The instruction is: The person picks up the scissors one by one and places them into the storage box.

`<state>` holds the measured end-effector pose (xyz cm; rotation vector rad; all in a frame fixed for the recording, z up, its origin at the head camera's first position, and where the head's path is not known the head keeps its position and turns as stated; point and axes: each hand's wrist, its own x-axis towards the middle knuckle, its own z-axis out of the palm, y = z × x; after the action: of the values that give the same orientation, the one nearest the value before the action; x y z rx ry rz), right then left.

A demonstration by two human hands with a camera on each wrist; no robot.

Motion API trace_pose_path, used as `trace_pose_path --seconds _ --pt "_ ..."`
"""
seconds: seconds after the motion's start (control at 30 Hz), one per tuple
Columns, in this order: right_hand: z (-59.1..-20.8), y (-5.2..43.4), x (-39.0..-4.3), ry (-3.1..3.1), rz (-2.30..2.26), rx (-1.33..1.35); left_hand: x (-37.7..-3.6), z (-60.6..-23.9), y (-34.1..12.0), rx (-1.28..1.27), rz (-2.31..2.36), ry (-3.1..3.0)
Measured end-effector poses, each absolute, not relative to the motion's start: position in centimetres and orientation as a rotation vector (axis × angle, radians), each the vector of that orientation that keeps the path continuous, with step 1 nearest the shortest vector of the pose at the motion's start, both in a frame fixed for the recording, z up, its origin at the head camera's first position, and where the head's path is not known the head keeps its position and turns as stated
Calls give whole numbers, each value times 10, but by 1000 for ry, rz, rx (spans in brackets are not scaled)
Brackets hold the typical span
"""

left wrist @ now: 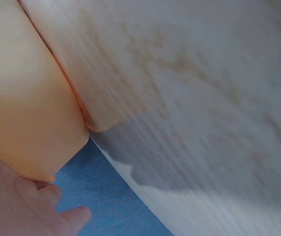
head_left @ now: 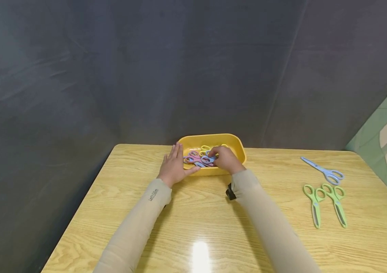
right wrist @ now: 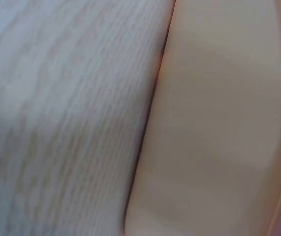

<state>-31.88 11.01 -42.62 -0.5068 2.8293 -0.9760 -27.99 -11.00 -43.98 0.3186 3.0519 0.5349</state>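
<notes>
One yellow tub [head_left: 210, 172], mixed scissors [head_left: 196, 157] inside, count hidden.
Left hand [head_left: 174, 168] straight-fingered at tub's left; right hand [head_left: 226, 158] inside, cannot tell if pinching. Table [head_left: 200, 216], right: one blue pair [head_left: 325, 170], two green pairs [head_left: 316, 209].

Oblong yellow bin [head_left: 210, 172], round-cornered and open-topped, standing upright along the far edge of the wooden table [head_left: 196, 212]. Within, scissors overlap loosely: pink scissors [head_left: 196, 158] left of centre, yellow-handled scissors [head_left: 204, 151] behind, blue scissors [head_left: 211, 157] alongside, partly hidden.
</notes>
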Motion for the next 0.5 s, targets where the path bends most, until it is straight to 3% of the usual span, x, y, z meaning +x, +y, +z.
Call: trace_pose_path --seconds 0.5 --pt "-429 110 -320 2846 -962 -486 -280 -440 -110 316 540 3042"
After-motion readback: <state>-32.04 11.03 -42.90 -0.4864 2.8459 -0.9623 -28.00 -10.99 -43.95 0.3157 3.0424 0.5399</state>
